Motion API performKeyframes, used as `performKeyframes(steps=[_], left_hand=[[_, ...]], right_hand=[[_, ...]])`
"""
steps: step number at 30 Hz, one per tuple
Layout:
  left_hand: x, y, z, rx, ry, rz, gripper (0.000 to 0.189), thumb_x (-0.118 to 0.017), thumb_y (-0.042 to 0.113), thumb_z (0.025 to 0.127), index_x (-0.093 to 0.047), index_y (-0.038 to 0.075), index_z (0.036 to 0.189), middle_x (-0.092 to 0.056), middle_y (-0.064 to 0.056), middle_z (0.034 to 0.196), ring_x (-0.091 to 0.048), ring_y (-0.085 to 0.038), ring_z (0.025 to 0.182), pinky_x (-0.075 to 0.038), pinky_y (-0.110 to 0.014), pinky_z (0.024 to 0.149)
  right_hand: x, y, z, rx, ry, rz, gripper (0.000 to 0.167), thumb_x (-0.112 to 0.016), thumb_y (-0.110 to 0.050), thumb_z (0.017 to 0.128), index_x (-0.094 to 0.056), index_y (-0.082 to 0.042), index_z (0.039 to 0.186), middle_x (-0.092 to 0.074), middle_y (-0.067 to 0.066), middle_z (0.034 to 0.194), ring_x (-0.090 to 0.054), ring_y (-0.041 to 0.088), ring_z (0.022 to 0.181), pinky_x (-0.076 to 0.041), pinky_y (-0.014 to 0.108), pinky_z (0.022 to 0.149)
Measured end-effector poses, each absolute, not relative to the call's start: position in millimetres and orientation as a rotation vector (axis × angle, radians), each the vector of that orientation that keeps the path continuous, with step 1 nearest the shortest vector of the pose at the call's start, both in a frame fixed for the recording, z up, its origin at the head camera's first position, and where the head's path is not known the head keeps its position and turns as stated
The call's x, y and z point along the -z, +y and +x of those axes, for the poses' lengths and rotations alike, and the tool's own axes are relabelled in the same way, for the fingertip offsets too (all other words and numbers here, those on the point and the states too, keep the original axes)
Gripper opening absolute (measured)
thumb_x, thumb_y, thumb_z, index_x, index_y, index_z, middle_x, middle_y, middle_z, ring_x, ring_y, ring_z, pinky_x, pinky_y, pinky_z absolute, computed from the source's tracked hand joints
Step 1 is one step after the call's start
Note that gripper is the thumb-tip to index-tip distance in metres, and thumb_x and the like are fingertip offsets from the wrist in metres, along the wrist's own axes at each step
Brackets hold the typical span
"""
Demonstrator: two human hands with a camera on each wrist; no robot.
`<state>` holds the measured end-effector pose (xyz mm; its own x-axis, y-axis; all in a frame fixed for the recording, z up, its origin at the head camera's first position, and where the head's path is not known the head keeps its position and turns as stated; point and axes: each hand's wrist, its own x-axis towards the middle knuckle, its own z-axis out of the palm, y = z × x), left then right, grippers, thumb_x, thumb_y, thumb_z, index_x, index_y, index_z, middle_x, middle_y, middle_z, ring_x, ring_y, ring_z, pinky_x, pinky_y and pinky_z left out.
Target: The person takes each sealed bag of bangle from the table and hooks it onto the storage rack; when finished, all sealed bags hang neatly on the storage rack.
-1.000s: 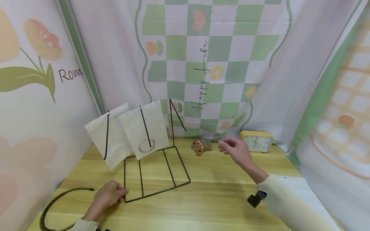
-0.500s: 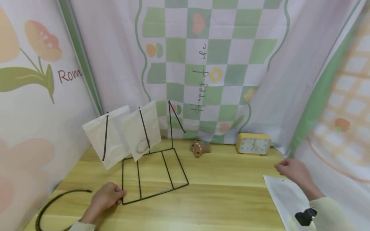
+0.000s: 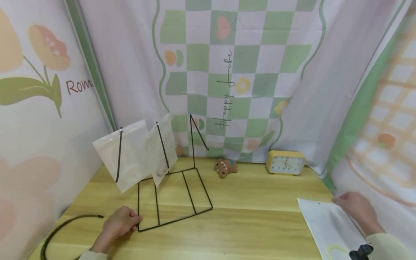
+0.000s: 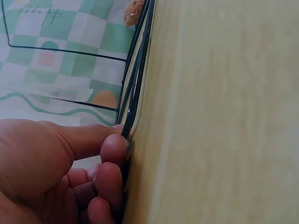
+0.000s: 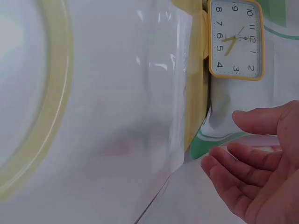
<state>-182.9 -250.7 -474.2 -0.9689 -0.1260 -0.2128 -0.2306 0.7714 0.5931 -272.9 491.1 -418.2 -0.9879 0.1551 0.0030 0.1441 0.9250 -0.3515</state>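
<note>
My left hand [image 3: 120, 224] pinches the near left corner of a black wire display rack [image 3: 177, 219] standing on the wooden table. In the left wrist view, thumb and fingertips close on the dark wire [image 4: 135, 88]. Two translucent bags, a left one [image 3: 136, 151] and a middle one [image 3: 170, 144], hang from the rack's hooks; the right hook [image 3: 199, 132] is bare. My right hand [image 3: 357, 209] is over the far edge of another zip bag [image 5: 121, 93] at the table's right. Its fingers are relaxed, with nothing between them. A pale yellow ring [image 5: 58, 93] shows in that bag.
A yellow alarm clock [image 3: 286, 162] and a small brown bear figure [image 3: 225, 168] are along the table's back. A dark braided cord-like loop [image 3: 53, 234] lies left of my left hand. Printed curtains [image 3: 217, 83] enclose the back and sides.
My right hand has moved right and nearer, from beside the clock to the zip bag. The middle hanging bag has swivelled on its hook. My left hand stays at the rack corner.
</note>
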Motion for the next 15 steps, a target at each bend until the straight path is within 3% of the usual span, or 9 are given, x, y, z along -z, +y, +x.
performKeyframes(steps=[2,5,10,15], left_hand=[[475,-251,-183,-0.975,2.801,-0.284,0.030,-0.066,0.030,0.092,-0.056,0.014,0.068,-0.060,0.000,0.058,-0.048,-0.013,0.048,-0.035,-0.028,0.050],[476,-251,-183,-0.976,2.801,-0.280,0.031,-0.066,0.031,0.092,-0.056,0.015,0.067,-0.060,0.001,0.059,-0.047,-0.012,0.048,-0.034,-0.027,0.049],[476,-251,-183,-0.973,2.797,-0.282,0.031,-0.066,0.030,0.092,-0.056,0.014,0.067,-0.060,0.000,0.058,-0.048,-0.013,0.048,-0.035,-0.028,0.049],[475,-251,-183,-0.974,2.794,-0.285,0.031,-0.066,0.029,0.092,-0.056,0.014,0.067,-0.060,0.000,0.058,-0.047,-0.013,0.048,-0.034,-0.027,0.049]], right_hand=[[420,494,-269,-0.530,-3.047,-0.250,0.056,-0.071,-0.038,0.083,-0.062,0.014,0.101,-0.065,0.032,0.095,-0.062,0.041,0.079,-0.047,0.052,0.066],[422,494,-264,-0.507,-3.057,-0.279,0.053,-0.071,-0.035,0.081,-0.061,0.015,0.096,-0.064,0.030,0.088,-0.061,0.038,0.076,-0.046,0.051,0.066],[430,498,-256,-0.527,-3.065,-0.302,0.043,-0.072,-0.038,0.081,-0.061,0.003,0.073,-0.059,0.010,0.067,-0.052,0.024,0.064,-0.042,0.041,0.060],[448,507,-251,-0.524,-3.030,-0.303,0.049,-0.071,-0.045,0.083,-0.048,-0.010,0.058,-0.045,0.000,0.055,-0.042,0.018,0.056,-0.035,0.034,0.056]])
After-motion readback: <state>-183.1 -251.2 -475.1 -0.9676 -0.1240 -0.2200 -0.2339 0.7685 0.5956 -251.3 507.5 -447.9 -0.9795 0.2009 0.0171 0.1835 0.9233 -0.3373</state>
